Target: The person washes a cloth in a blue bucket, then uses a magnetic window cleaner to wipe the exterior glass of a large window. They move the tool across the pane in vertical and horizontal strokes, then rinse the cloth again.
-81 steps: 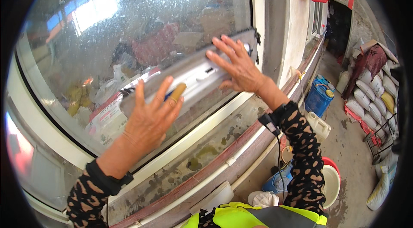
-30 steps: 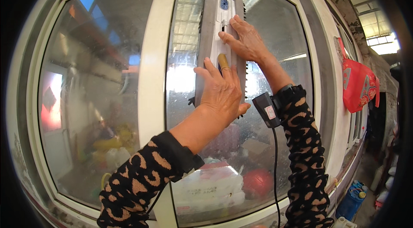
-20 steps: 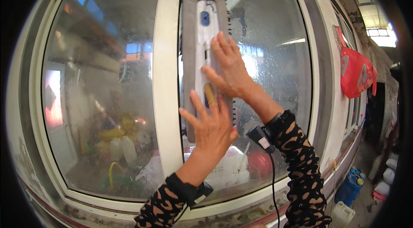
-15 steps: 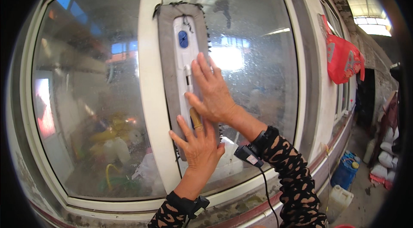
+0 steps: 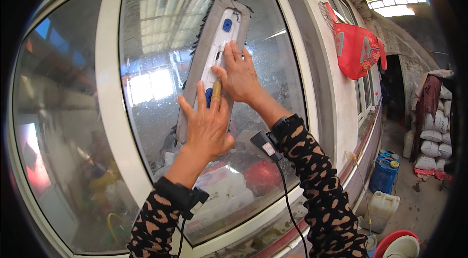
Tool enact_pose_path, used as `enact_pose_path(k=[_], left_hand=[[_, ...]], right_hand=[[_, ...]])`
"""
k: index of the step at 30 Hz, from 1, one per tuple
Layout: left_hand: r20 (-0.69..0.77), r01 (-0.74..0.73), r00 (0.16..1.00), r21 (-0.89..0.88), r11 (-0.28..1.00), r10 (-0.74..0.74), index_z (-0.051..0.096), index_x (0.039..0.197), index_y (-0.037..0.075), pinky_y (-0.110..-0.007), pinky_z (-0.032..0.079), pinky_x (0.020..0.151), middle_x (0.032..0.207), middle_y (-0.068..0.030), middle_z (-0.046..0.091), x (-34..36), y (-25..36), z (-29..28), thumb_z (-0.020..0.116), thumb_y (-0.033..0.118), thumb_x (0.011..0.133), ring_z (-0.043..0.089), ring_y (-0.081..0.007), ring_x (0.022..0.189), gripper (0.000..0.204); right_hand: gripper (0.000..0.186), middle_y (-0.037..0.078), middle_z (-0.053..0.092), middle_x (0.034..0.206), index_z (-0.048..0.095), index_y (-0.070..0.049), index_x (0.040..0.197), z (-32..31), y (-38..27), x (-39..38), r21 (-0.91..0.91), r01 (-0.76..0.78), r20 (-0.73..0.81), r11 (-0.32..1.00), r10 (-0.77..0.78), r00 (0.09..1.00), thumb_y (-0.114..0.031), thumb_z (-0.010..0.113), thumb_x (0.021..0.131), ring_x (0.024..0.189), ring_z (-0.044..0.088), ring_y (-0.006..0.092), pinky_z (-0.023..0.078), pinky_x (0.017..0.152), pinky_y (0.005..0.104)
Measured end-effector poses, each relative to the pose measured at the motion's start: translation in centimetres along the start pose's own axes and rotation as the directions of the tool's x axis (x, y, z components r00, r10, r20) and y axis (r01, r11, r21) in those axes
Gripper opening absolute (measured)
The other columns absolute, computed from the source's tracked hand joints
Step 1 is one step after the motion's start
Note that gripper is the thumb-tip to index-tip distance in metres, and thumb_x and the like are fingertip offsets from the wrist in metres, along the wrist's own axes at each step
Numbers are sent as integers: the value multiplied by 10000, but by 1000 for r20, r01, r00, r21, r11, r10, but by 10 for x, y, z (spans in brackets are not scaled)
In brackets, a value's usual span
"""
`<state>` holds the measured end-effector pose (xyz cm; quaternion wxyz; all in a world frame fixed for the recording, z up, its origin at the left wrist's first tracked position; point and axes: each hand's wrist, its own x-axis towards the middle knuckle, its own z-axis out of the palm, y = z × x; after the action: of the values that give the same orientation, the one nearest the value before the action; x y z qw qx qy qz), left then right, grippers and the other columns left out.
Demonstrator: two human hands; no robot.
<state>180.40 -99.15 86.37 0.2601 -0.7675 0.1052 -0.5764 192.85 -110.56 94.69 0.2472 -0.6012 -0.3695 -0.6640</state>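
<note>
Spread fingers from both bare hands rest on the back of one tool, and neither hand is curled round it; whether the palms touch too I cannot tell. The left hand (image 5: 207,129), with a tan tubular cover (image 5: 216,94) on one finger, bears on the lower part; the right hand (image 5: 239,76) bears higher, thumb and fingers on the white plastic backing plate (image 5: 210,66). That plate belongs to a long grey rectangular fabric mop pad (image 5: 199,70) with a black fringe, which appears to lie flat on the large clear glass pane (image 5: 161,29). It slants there, top end leaning toward the pane's upper right corner, lower end nearer the left edge, apart from the white window frame (image 5: 117,87).

As for progress, the wiping looks partway — a judgement only. Pale specks and smears show between the pad and the pane's left edge, so that strip probably wants more passes. Toward the right edge the glass looks clearer, though some marks remain near the pad. Along the lower edge, forearms and things behind the glass hide the surface — finished or not, I cannot say.
</note>
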Motion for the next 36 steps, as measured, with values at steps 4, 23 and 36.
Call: enact_pose_path(k=[4, 23, 36], left_hand=[[31, -58, 998, 9, 998, 57, 595, 1239, -47, -842, 183, 967, 1475, -218, 402, 61, 11, 13, 736, 307, 582, 251, -500, 1414, 759], [130, -116, 987, 190, 975, 92, 602, 1293, 155, -759, 267, 955, 1502, -29, 402, 232, -16, 23, 713, 514, 696, 283, -345, 1435, 706], [208, -401, 897, 13, 916, 390, 549, 1344, 104, -633, 306, 957, 1502, -88, 438, 107, 40, 47, 734, 355, 595, 333, -320, 1437, 812]], right_hand=[[777, 349, 353, 1478, 336, 147, 1420, -10, 58, 28, -21, -66, 23, 998, 67, 997, -482, 462, 982, 1409, 311, 453, 188, 1172, 533], [507, 167, 414, 1517, 474, -276, 1428, -17, 166, 141, -269, -177, -46, 947, 171, 984, -505, 441, 978, 1254, 520, 468, 411, 1026, 578], [402, 153, 459, 1474, 504, -163, 1318, -60, 173, -52, -344, 159, 117, 925, -126, 985, -344, 561, 963, 1080, 602, 419, 505, 895, 485]])
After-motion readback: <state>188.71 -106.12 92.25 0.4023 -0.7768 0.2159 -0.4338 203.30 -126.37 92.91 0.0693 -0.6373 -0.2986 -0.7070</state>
